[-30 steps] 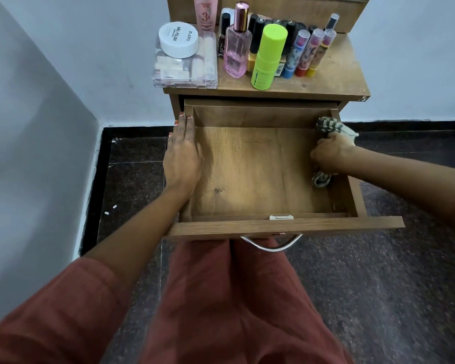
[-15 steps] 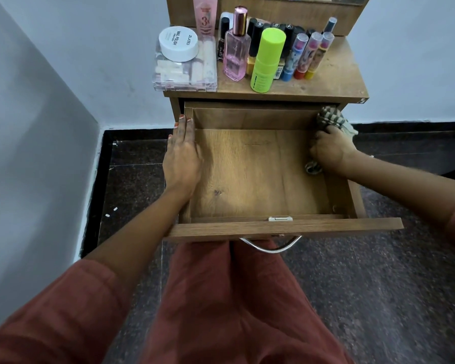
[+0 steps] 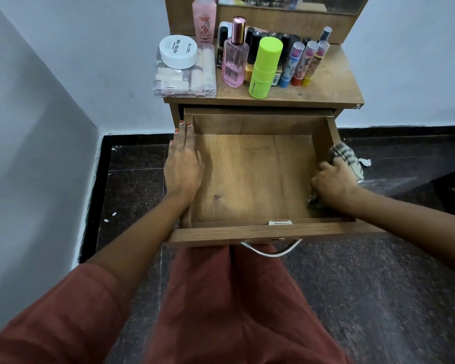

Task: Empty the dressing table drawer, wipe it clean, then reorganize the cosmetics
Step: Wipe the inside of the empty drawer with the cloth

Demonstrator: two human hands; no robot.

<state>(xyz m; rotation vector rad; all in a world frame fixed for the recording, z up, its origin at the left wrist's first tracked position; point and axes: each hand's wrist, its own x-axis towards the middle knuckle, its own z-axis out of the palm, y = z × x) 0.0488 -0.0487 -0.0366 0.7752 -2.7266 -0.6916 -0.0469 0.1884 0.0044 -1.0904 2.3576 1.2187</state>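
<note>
The wooden drawer (image 3: 252, 177) is pulled out over my lap and has nothing lying on its floor. My left hand (image 3: 183, 164) lies flat on the drawer's left wall, fingers straight. My right hand (image 3: 332, 181) is closed on a striped grey and white cloth (image 3: 346, 158) and presses it against the drawer's right wall, about midway along. Part of the cloth hangs over the outside of that wall. The cosmetics stand on the dressing table top (image 3: 329, 85): a pink perfume bottle (image 3: 234, 57), a lime green bottle (image 3: 263, 69) and several lip balm tubes (image 3: 304, 64).
A clear plastic box (image 3: 184, 80) with a white round jar (image 3: 178, 51) on it sits at the table top's left edge. A tall pink bottle (image 3: 204, 21) stands behind. A metal handle (image 3: 271, 252) hangs under the drawer front. A white wall closes the left side; the floor is dark stone.
My right hand has slid the cloth along the drawer's right wall, first toward the back, then forward toward me. My left hand has stayed on the left wall.
</note>
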